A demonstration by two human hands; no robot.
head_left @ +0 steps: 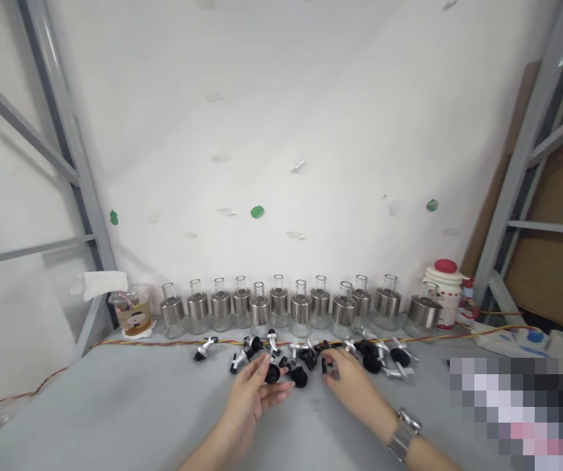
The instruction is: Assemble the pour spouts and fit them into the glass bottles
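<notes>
Left hand (250,394): fingers are holding a black stopper (272,373).
Right hand (348,382): fingers are pinching a small black piece (324,366).
Bottles (301,308): are lining the bench (129,399).

The light is soft, the lower-right corner pixelated.

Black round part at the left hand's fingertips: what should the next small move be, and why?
Probably bring the right hand slightly toward the left hand: a small black piece appears held at the right fingertips, the black round part at the left, and a gap separates the hands.
</notes>
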